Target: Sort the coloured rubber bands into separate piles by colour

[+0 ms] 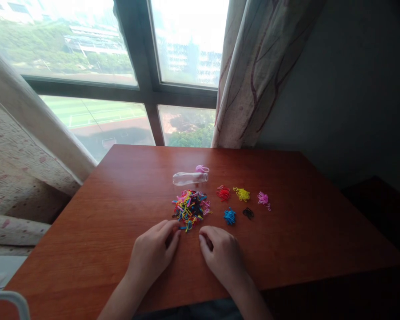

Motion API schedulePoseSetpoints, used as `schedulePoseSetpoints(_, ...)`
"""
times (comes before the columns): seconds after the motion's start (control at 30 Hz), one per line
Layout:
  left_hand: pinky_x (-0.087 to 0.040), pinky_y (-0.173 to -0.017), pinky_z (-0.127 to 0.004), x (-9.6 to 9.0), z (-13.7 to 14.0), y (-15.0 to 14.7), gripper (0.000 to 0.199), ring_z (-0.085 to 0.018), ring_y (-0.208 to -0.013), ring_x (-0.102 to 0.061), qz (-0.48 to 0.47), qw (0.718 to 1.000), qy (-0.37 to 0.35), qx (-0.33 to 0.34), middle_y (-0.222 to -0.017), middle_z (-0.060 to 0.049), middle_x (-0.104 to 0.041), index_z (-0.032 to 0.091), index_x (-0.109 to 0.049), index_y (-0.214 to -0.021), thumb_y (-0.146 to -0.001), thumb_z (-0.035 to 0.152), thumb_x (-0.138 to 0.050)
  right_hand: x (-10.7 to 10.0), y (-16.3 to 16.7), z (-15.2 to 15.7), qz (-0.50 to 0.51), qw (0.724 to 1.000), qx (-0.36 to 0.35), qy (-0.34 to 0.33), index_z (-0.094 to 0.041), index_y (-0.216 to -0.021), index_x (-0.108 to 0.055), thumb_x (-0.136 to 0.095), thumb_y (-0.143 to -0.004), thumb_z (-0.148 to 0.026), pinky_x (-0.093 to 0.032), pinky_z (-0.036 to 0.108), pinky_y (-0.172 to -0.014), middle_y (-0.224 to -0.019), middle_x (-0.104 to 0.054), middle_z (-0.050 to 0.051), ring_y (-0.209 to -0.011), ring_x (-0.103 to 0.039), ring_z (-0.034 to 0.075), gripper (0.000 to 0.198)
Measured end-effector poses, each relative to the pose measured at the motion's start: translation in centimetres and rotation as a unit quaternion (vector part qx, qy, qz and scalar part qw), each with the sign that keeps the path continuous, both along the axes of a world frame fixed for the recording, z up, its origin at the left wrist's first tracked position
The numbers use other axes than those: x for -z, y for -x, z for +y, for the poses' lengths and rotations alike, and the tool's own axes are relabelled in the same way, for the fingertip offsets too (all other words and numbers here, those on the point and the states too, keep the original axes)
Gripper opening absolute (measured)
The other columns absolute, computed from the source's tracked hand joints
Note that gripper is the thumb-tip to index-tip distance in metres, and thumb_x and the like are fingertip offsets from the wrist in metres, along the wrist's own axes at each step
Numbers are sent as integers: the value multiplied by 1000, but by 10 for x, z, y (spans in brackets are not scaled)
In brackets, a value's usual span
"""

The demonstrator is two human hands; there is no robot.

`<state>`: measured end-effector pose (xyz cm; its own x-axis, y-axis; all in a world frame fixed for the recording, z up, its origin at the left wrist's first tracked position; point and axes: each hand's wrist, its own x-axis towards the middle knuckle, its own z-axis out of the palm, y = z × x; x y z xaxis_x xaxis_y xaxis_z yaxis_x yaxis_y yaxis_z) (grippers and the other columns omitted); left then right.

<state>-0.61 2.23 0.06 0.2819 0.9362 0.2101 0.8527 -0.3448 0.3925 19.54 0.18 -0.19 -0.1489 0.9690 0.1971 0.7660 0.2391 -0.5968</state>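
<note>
A mixed heap of small looped pieces (pixel 189 206) in many colours lies on the table in front of me; they resemble safety pins or stitch markers, too small to tell. My left hand (pixel 156 244) is closed in a pinch at the heap's near edge, with a blue looped piece (pixel 182 228) at its fingertips. To the right of it, my right hand (pixel 222 249) rests with curled fingers and the thumb against the index finger. Whatever it may hold is hidden. Single-colour piles lie right of the heap: red (pixel 223 193), yellow (pixel 242 194), pink (pixel 263 199), blue (pixel 230 216) and black (pixel 248 213).
Behind the heap a clear plastic bottle (pixel 190 178) lies on its side, with a light pink cluster of loops (pixel 202 169) just beyond it. The brown wooden table (pixel 286 249) reaches to a window with curtains (pixel 253 89). A white curved bar (pixel 13 298) stands at lower left.
</note>
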Motion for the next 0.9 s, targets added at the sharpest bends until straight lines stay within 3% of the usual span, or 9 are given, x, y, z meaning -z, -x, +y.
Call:
schedulePoseSetpoints(0.23,-45,-62,-26,-2,0,-1,16,-17,-74,-67,21,1000,-17,12,-81,0,-69,25,-64,-89,-94,29,-49,3,-2,-3,8,1000,-10,-13,-22,-86,-63,-53,-87,-12,-38,25,-68,-78,-68,1,-74,-62,17,15)
schedulePoseSetpoints(0.57,-45,-61,-24,-1,-1,0,16,-16,-69,-65,-11,999,-22,28,-81,0,-68,23,-64,-93,-94,27,-49,4,-3,-3,16,1000,-14,-10,-22,-87,-64,-53,-88,-11,-40,25,-71,-81,-69,1,-77,-63,17,16)
schedulePoseSetpoints(0.7,-43,-59,-23,1,-3,1,17,-14,-64,-62,-19,998,-26,52,-75,0,-65,23,-64,-93,-94,24,-47,2,-2,-3,17,1000,-16,-7,-22,-88,-64,-54,-88,-12,-40,26,-71,-81,-68,0,-77,-62,17,15)
schedulePoseSetpoints(0.9,-45,-64,-24,1,-4,-4,18,-16,-71,-64,16,992,-28,123,-84,-1,-68,24,-64,-98,-94,19,-47,-2,-2,-5,9,999,-50,-2,-23,-92,-65,-60,-89,-19,-40,25,-71,-81,-69,-1,-76,-62,16,8)
